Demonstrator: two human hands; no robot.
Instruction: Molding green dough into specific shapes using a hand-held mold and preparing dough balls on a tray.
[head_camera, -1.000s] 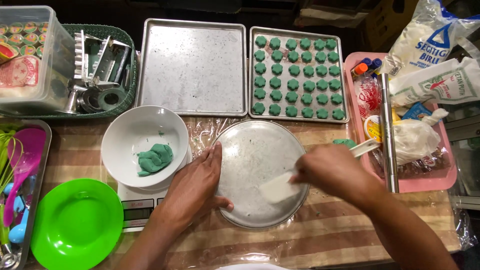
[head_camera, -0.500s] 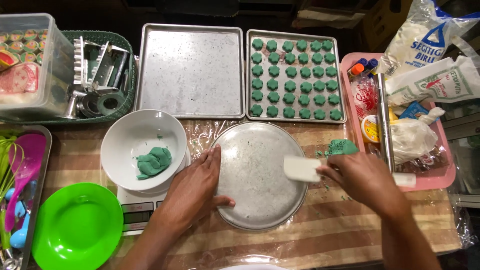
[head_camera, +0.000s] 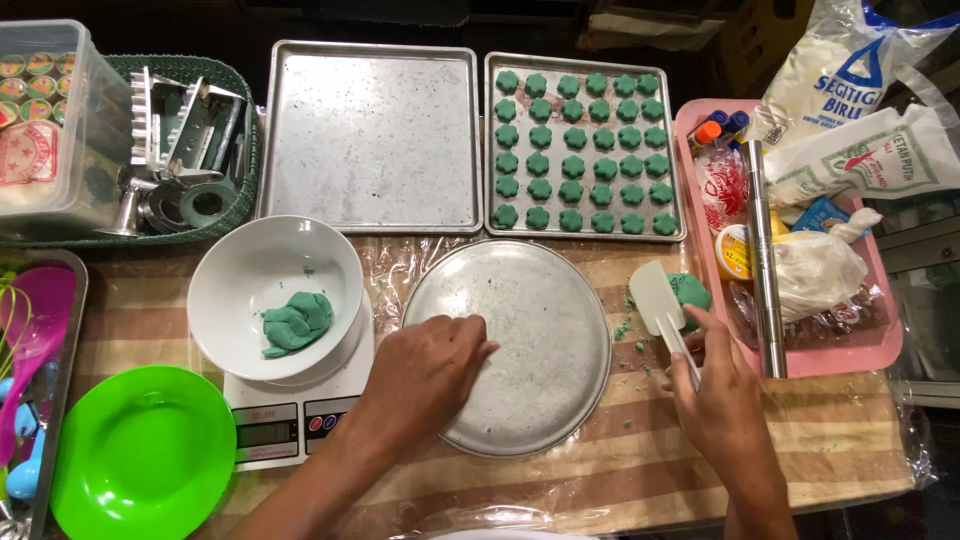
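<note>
a: status on the cookie run?

b: rear right baking tray (head_camera: 683, 150) is nearly full of green flower-shaped cookies (head_camera: 580, 150) in neat rows. rear left baking tray (head_camera: 372, 140) is bare. so by my read roughly half the tray space is filled.

a: dough left?

b: two lots. a green dough lump (head_camera: 296, 322) in the white bowl (head_camera: 240, 270) on the kitchen scale (head_camera: 300, 425), and a smaller dough piece (head_camera: 692, 290) on the striped table between the round metal pan (head_camera: 540, 330) and the pink tray (head_camera: 880, 345). crumbs scattered near it.

a: hands?

b: left hand (head_camera: 425, 375) rests on the round pan's near-left part, fingers curled loosely down onto the metal, gripping nothing. right hand (head_camera: 722, 400) is closed around the handle of a white spatula (head_camera: 658, 305), blade up against the small dough piece.

a: pan itself?

b: floured or speckled, no dough on it.

a: clutter?

b: pink tray is just beside the dough piece: small bottles, a metal rod, a plastic bag. flour bags (head_camera: 850, 110) behind it. tight on that side, little room for the spatula. green basket (head_camera: 235, 190) of metal cutters rear left, green plate (head_camera: 140, 460) near left, well apart from the work.
</note>
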